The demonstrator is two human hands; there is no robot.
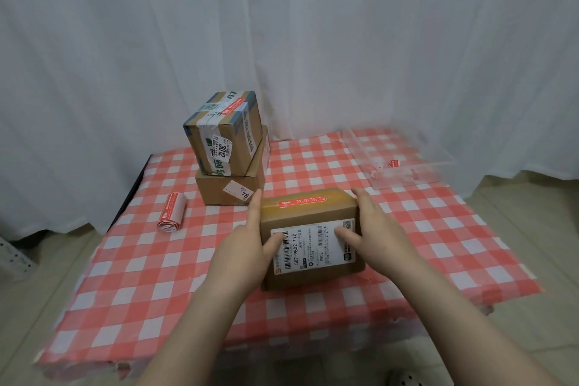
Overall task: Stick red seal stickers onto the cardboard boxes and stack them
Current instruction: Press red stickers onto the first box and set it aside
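Note:
A brown cardboard box (310,213) with a white shipping label on its near face sits at the table's middle. A red seal sticker (302,201) runs along its top. My left hand (250,238) grips the box's left side, thumb on the label. My right hand (366,226) grips its right side, thumb on the label too. Behind and to the left, a taped box (225,131) bearing a red sticker stands tilted on a wider plain box (232,188). A roll of red seal stickers (171,212) lies at the left.
The table wears a red-and-white checked cloth (156,291). A clear plastic tray (404,163) with red sticker scraps stands at the back right. White curtains hang behind. The floor shows on both sides.

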